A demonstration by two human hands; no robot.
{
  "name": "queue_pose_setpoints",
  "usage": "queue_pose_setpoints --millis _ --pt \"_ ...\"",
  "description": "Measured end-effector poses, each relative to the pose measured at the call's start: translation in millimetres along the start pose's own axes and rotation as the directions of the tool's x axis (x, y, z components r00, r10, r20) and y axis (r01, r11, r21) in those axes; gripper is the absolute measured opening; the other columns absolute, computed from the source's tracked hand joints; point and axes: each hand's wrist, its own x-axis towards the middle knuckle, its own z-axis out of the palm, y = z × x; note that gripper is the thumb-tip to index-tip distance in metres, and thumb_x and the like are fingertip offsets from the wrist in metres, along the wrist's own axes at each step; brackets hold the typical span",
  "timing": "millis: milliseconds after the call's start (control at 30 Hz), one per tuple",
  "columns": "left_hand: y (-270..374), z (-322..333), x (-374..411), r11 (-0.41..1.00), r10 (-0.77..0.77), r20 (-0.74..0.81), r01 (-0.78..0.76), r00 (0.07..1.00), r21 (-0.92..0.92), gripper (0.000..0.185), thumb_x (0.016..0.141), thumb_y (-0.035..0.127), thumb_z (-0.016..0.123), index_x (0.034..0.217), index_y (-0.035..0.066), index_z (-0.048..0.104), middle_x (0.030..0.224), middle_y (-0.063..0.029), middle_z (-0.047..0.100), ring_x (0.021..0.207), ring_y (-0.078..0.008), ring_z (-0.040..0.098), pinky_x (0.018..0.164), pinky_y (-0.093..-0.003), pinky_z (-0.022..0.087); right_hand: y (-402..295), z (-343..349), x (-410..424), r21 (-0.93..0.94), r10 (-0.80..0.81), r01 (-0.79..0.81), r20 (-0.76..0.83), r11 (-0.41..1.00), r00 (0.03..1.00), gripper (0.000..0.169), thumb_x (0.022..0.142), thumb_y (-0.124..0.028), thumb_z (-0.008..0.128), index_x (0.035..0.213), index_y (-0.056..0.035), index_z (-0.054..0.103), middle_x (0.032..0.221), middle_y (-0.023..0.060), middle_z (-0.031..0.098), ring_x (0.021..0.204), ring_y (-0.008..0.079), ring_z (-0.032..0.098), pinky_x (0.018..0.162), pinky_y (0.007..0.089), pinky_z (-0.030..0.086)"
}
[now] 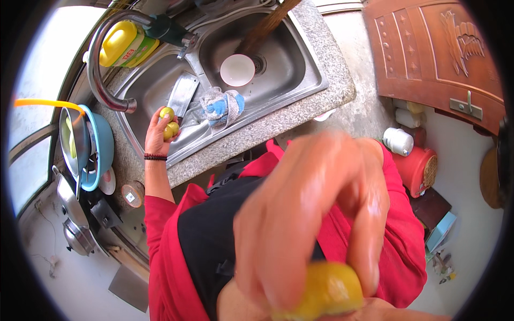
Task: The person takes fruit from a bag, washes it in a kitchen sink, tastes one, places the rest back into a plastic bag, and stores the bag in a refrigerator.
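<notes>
My left hand (161,130), with a dark beaded bracelet at the wrist, holds several small yellow-green round fruits (171,128) over the left basin of a steel sink (140,84). Close to the camera, my right hand (305,208) is raised, blurred and wet. Its fingers grip a yellow fruit (331,287) near the bottom of the picture; the fruit's lower part is cut off by skin and the frame edge. A cleaver (183,94) lies in the left basin beside my left hand. Next to it, a blue and grey cloth (223,107) lies bunched on the sink.
A white bowl (237,70) and a bristle brush or whisk (261,34) are in the right basin. The faucet (96,68) arches over the left basin before a yellow jug (128,44). A blue basin (105,140) stands at left; a wooden door (433,60) is at right.
</notes>
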Motion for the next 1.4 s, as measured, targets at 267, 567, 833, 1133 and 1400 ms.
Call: queue_pose_setpoints --millis 267,567,833,1133,1400 --pt "-6 -2 -14 0.995 0.034 -0.042 -0.029 0.999 0.099 0.042 0.084 0.01 0.062 0.123 0.012 0.047 0.094 -0.0062 0.059 0.079 -0.0129 0.057 0.059 -0.0264 0.05 -43 -163 -86 -0.261 -0.256 -0.43 -0.508 -0.864 0.823 0.03 0.071 -0.009 0.069 0.099 -0.0044 0.06 0.091 0.0073 0.061 0.079 0.0184 0.061 0.073 0.0289 0.049" --pt "-23 -12 -3 0.781 0.373 -0.027 -0.298 0.927 0.549 0.041 0.076 0.004 0.064 0.116 0.004 0.053 0.092 -0.0059 0.06 0.081 -0.012 0.057 0.071 -0.024 0.047 -96 -137 -122 -0.565 0.027 -0.595 -0.712 0.571 0.702 0.025 0.077 -0.011 0.063 0.1 -0.0005 0.059 0.091 0.0061 0.062 0.079 0.0163 0.06 0.075 0.0293 0.048" --pt "-15 2 -67 0.174 0.69 0.068 -0.256 0.721 0.951 0.028 0.075 0.011 0.058 0.103 0.006 0.06 0.094 -0.0165 0.062 0.096 -0.0338 0.056 0.085 -0.0402 0.045 -53 -160 -150 -0.529 -0.034 -0.797 -0.839 0.292 0.544 0.026 0.073 -0.012 0.066 0.096 -0.0012 0.06 0.083 0.0046 0.06 0.073 0.0126 0.059 0.067 0.0255 0.047" --pt "-137 -159 -213 0.562 0.647 -0.199 -0.285 0.736 0.776 0.038 0.071 0.007 0.062 0.108 0.006 0.057 0.101 -0.0126 0.062 0.094 -0.0234 0.06 0.084 -0.0318 0.046 -27 -118 -124 -0.505 0.12 -0.854 -0.847 0.121 0.518 0.028 0.064 -0.012 0.066 0.091 -0.0038 0.064 0.088 0.0109 0.064 0.075 0.0241 0.063 0.07 0.0326 0.05" --pt "-360 -260 -396 0.994 -0.03 -0.753 -0.058 0.658 -0.09 0.042 0.077 0.003 0.058 0.116 0.02 0.055 0.094 -0.0069 0.06 0.081 -0.0221 0.061 0.072 -0.0406 0.051 24 -113 -129 -0.493 0.304 -0.869 -0.833 -0.028 0.463 0.031 0.069 -0.015 0.066 0.095 0.0025 0.063 0.077 0.0088 0.064 0.073 0.0152 0.064 0.067 0.0279 0.051"
